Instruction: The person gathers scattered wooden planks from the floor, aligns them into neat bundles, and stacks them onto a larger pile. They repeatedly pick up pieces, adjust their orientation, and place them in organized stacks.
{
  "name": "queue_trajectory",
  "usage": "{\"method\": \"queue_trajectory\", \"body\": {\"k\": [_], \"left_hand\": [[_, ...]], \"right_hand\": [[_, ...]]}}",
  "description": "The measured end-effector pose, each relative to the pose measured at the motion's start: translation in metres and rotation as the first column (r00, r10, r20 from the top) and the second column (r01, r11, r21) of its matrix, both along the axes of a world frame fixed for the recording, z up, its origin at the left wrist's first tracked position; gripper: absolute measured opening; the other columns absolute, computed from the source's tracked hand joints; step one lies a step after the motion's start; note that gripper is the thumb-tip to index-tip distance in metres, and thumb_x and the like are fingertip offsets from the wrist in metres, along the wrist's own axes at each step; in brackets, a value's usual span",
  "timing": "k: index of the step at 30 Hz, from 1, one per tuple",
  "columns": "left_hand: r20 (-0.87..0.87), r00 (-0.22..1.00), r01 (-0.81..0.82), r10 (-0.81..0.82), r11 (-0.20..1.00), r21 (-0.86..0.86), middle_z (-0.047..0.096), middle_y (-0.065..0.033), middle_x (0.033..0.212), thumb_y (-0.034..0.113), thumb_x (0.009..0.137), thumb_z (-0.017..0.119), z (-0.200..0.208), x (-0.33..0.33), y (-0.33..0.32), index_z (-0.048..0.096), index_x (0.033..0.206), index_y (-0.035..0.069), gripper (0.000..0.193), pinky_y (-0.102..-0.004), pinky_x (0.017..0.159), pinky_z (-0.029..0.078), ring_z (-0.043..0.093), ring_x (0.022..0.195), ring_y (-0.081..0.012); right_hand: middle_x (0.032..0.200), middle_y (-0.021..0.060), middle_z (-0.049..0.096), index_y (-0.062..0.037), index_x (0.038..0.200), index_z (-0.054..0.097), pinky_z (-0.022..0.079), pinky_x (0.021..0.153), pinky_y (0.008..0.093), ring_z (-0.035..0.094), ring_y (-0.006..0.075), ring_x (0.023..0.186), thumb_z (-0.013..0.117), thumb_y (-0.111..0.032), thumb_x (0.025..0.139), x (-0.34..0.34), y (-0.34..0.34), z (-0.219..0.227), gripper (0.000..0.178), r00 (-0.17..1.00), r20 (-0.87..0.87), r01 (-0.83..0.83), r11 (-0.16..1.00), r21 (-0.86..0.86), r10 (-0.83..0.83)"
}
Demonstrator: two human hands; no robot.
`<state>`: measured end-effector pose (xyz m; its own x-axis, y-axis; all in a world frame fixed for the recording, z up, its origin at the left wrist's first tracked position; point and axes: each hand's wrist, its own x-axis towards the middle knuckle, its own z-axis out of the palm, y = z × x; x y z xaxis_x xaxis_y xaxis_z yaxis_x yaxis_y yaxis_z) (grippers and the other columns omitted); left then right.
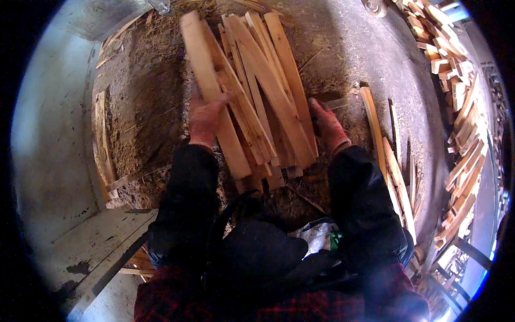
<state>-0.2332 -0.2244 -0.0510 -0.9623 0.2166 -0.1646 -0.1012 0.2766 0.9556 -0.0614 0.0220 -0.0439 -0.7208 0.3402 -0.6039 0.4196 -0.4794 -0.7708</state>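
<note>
Several long wooden boards (271,75) lie in a loose, overlapping pile in front of me. My left hand (205,119), in what looks like a reddish glove, grips the leftmost board (201,59) by its edge, thumb across the top. This board is slightly blurred and slants over its neighbours. On the pile's other side, my right hand (328,126), also reddish, is beside the rightmost board (287,59). Its fingers point forward, apart from the thumb, and hold nothing that I can see. Whether they touch that board I cannot tell.
Sawdust (145,102) covers the ground left of the pile. Narrow wooden strips (394,172) lie to the right, and a long stack of cut wood (464,129) runs along the far right. A pale wall (53,134) and a worn ledge (102,247) stand at left.
</note>
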Motion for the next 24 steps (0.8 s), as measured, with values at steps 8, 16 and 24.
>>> {"method": "queue_trajectory", "body": {"k": [8, 16, 24], "left_hand": [[-0.182, 0.983, 0.016, -0.024, 0.999, -0.040, 0.051, -0.0229, 0.125, 0.038, 0.068, 0.080, 0.002, 0.002, 0.020, 0.040, 0.135, -0.001, 0.088, -0.0404, 0.099, 0.041, 0.048, 0.121, -0.0350], [-0.154, 0.980, -0.166, 0.124, 0.940, -0.298, 0.055, -0.0223, 0.124, 0.037, 0.077, 0.071, -0.002, 0.005, -0.006, 0.043, 0.131, -0.004, 0.074, -0.0382, 0.095, 0.043, 0.055, 0.111, -0.0333], [0.213, 0.974, -0.050, 0.076, 0.991, -0.124, 0.061, -0.0188, 0.116, 0.052, 0.078, 0.065, -0.027, -0.012, -0.025, 0.049, 0.126, -0.006, 0.077, -0.0349, 0.087, 0.046, 0.061, 0.100, -0.0290]], "right_hand": [[0.116, 0.0160, 0.063, -0.0088, 0.122, 0.059, 0.046, 0.092, 0.0391, 0.059, 0.0310, 0.110, 0.059, -0.061, 0.079, -0.023, -0.014, 0.038, 0.067, 0.827, 0.387, -0.562, 0.633, 0.533, 0.408], [0.123, 0.0223, 0.058, -0.0037, 0.131, 0.051, 0.043, 0.097, 0.0393, 0.054, 0.0341, 0.118, 0.062, -0.059, 0.078, -0.051, -0.002, 0.023, 0.077, 0.859, 0.423, -0.509, 0.561, 0.653, 0.287], [0.127, 0.0264, 0.053, 0.0037, 0.134, 0.043, 0.041, 0.098, 0.0366, 0.052, 0.0331, 0.119, 0.063, -0.053, 0.081, -0.073, 0.018, -0.045, 0.080, 0.953, 0.094, -0.302, 0.889, 0.345, 0.287]]}}
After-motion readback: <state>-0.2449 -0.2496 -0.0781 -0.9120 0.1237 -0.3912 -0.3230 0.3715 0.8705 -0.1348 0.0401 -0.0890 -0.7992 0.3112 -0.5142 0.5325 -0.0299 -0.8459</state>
